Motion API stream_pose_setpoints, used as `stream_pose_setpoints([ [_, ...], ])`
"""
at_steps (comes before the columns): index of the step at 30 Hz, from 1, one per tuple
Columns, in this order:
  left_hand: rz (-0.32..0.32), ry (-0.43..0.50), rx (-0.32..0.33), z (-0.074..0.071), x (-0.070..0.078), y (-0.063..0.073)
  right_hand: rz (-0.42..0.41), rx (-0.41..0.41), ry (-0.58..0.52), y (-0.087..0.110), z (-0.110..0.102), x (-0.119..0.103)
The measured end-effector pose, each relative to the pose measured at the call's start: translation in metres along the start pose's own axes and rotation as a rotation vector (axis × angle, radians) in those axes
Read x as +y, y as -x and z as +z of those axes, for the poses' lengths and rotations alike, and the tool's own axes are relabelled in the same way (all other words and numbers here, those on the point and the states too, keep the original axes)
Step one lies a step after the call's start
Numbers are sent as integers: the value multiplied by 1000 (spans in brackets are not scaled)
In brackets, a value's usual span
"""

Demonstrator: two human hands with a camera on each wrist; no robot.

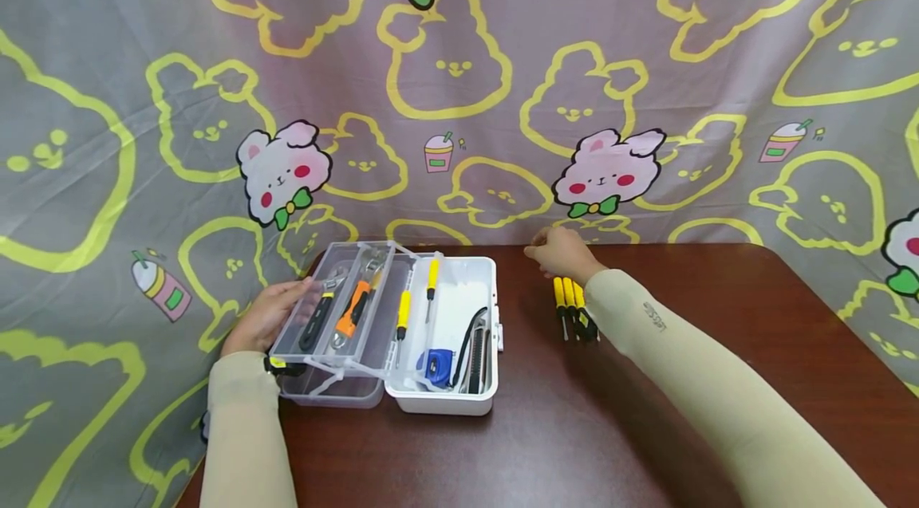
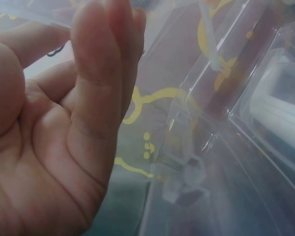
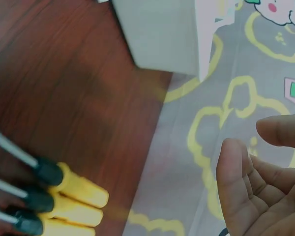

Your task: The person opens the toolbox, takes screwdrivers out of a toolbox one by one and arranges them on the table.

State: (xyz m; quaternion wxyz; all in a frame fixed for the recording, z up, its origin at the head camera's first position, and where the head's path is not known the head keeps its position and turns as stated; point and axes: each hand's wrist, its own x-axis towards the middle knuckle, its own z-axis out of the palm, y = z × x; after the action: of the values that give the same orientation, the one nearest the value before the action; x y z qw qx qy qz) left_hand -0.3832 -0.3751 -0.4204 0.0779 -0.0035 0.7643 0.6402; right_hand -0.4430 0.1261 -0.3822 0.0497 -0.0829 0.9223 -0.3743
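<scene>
A toolbox with a white base (image 1: 438, 404) lies open at the left, its clear lid and tray folded out. My left hand (image 1: 266, 317) grips the left edge of the clear tray (image 1: 287, 348), some fingers showing through the plastic. In the left wrist view, that hand's (image 2: 73, 123) fingertips reach the clear plastic. Above the table's back edge, right of the box, is my right hand (image 1: 563, 253), holding nothing. Its thumb and index finger stand apart in the right wrist view (image 3: 265, 191). Several yellow-handled screwdrivers (image 3: 78, 211) lie side by side below it.
An orange-handled tool (image 1: 352, 309) and a black-handled tool (image 1: 316, 320) sit in the tray. Inside the box are two yellow screwdrivers (image 1: 432, 277), a blue tape measure (image 1: 438, 367) and dark slim tools (image 1: 477, 360). A patterned curtain (image 1: 502, 125) hangs behind the brown table (image 1: 546, 444).
</scene>
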Motion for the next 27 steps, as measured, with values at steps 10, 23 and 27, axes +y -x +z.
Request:
stream_pose_setpoints([
  [10, -9, -10, 4, -2, -2, -2, -42, 6, -28, -5, 10, -26],
  [23, -17, -6, -3, -1, 0, -1, -97, -8, -6, -11, 27, -61],
  [27, -22, -10, 4, 0, 1, 0, -97, -15, 11, -12, 34, -68],
])
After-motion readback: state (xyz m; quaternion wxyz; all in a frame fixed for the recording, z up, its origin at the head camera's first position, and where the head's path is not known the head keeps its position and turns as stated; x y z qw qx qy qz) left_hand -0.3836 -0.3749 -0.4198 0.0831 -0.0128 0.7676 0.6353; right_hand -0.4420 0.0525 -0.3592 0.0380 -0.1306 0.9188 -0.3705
